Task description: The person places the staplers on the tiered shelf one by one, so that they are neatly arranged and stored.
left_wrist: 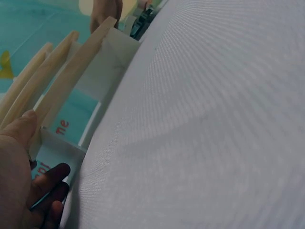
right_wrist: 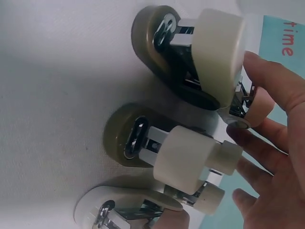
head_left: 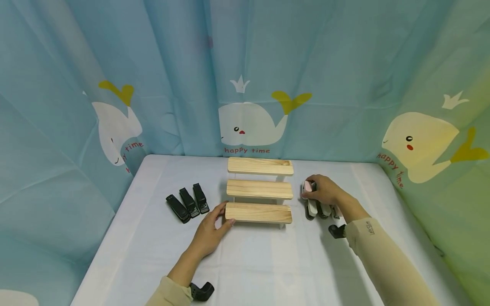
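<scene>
A three-tier display rack (head_left: pixel 258 212) with pale wooden boards stands in the middle of the white table. My left hand (head_left: pixel 209 231) grips the left end of its lowest board, thumb (left_wrist: pixel 21 129) at the front edge. On the right, my right hand (head_left: pixel 325 191) pinches a small pink-and-white stapler (right_wrist: pixel 261 106) in the back row of a group. Nearer the wrist camera sit a cream-topped stapler (right_wrist: pixel 217 57) with a brown base, a second cream-topped stapler (right_wrist: pixel 183 157), and a pink-topped stapler (right_wrist: pixel 128 200) with a white base, partly cut off.
Three black staplers (head_left: pixel 189 203) lie side by side to the left of the rack. A blue curtain (head_left: pixel 183 51) printed with whales hangs behind the table (head_left: pixel 252 267) and along its sides. Each wrist wears a dark camera mount (head_left: pixel 203 292).
</scene>
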{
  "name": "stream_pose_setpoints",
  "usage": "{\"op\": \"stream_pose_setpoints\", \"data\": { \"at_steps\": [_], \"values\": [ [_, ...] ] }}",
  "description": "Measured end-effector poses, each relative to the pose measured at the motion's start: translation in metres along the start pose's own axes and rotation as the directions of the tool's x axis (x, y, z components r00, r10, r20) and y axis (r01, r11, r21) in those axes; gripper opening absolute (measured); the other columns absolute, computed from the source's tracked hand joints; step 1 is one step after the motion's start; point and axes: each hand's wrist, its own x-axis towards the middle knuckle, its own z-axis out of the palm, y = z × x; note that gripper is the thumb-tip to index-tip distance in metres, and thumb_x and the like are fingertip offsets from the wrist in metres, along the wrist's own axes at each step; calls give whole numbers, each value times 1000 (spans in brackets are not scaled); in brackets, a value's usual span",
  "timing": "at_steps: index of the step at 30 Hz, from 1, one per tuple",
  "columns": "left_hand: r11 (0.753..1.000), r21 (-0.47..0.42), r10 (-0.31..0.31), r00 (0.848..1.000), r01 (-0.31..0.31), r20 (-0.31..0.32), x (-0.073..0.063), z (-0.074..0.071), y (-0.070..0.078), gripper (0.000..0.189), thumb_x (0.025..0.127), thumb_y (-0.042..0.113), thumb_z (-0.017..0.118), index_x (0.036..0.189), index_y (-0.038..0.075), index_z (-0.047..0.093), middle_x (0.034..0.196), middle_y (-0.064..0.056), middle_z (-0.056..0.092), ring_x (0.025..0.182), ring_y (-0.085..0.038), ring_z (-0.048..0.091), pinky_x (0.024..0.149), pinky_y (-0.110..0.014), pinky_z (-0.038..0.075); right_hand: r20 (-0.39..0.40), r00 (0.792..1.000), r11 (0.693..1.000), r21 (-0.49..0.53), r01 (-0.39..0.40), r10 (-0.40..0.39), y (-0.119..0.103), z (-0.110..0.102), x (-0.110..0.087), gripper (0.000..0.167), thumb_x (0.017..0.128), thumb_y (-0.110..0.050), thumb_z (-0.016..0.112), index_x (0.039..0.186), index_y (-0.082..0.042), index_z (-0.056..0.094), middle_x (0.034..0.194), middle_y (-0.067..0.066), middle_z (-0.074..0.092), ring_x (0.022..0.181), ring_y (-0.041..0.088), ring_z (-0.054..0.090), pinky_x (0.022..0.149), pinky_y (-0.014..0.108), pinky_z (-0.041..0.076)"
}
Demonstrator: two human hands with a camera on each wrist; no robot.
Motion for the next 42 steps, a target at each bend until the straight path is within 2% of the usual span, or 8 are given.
{"op": "stream_pose_setpoints", "data": {
  "at_steps": [11,21,30,37,42],
  "values": [
    [1000,1,-5,1000,5,5,-1,-1,1,72,96,64,62,158,32,42,143,-6,62,138,-27,56,115,-55,44,-10,1000,1000,13,16,-16,-7,-6,-5,71,94,-37,78,143,5,51,135,29,58,117,42,60,97,60,50],
    [1000,-4,20,1000,-20,4,-2,0,1,70,97,62,62,157,32,43,140,-5,63,136,-25,57,115,-52,45,-25,1000,999,32,17,-16,-12,-12,-14,71,94,-39,77,145,0,49,138,29,58,123,47,58,97,63,49],
    [1000,-11,25,1000,-25,14,-1,-1,1,72,97,62,62,158,30,42,140,-1,64,138,-26,56,116,-55,43,-50,998,996,80,30,-26,-21,-20,-19,80,94,-54,73,148,-1,48,140,27,56,129,49,55,98,64,49],
    [1000,-15,20,1000,-19,20,0,-2,0,76,96,65,61,159,25,41,141,-2,63,138,-27,56,116,-57,43,-66,998,996,92,13,-6,-27,-26,-22,80,97,-56,68,152,-3,43,146,26,52,135,49,50,104,66,46],
    [1000,-10,18,1000,-18,18,0,-2,1,76,96,64,61,159,26,42,141,-2,63,138,-27,55,116,-58,42,-96,995,996,82,34,-26,-31,-31,-23,81,97,-59,65,153,-3,44,147,24,52,137,47,49,107,67,43]
  ]
}}
